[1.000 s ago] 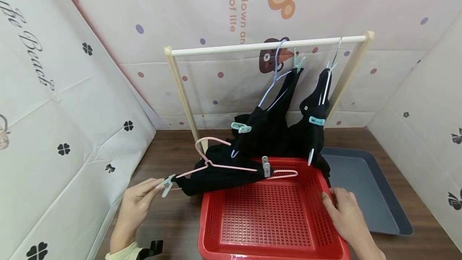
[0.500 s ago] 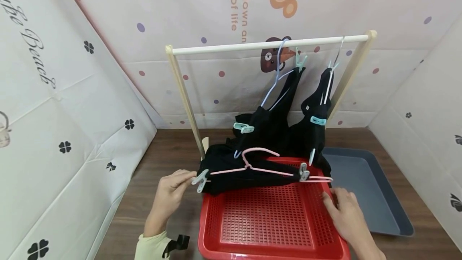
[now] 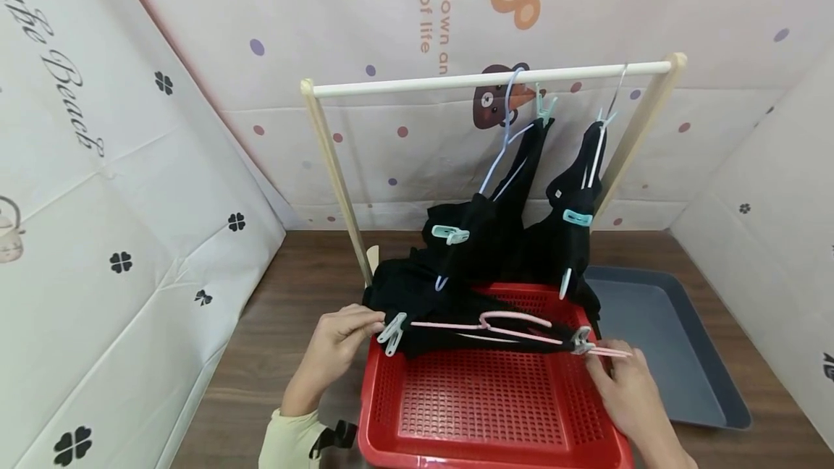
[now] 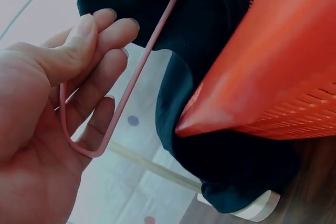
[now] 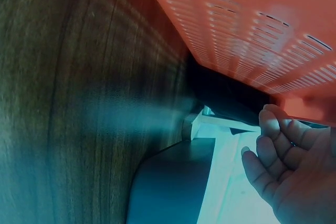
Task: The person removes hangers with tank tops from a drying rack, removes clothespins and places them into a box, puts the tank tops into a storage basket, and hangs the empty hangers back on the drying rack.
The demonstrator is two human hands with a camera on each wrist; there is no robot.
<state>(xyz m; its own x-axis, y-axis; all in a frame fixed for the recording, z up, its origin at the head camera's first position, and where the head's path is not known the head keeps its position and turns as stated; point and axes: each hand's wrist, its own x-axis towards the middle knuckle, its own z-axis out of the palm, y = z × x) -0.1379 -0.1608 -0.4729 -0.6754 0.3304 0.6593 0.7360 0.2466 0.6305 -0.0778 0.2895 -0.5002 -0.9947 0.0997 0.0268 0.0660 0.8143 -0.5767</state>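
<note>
My left hand (image 3: 332, 346) pinches the left end of a pink clothes hanger (image 3: 449, 325), whose wire loop (image 4: 137, 72) runs past the fingers in the left wrist view. A black garment (image 3: 417, 288) is fastened to it by a pale clothespin (image 3: 392, 333) at the left and a grey one (image 3: 582, 339) at the right. The hanger lies across a red plastic basket (image 3: 365, 411). My right hand (image 3: 625, 389) grips the basket's right rim, its thumb inside; in the right wrist view its curled fingers (image 5: 268, 124) show outside the wall. The hanger's right end reaches that hand.
Behind stands a rack with a white rail (image 3: 417, 84). From it hang a blue hanger (image 3: 507, 129) and a white hanger (image 3: 596, 158), each with black clothing pinned on. A grey tray (image 3: 677, 353) lies at the right on the wooden tabletop (image 3: 313, 266).
My left hand has moved right, carrying the pink hanger and garment over the basket. The hanger's hook has tipped toward me, and its right end now meets my right hand, which keeps its place.
</note>
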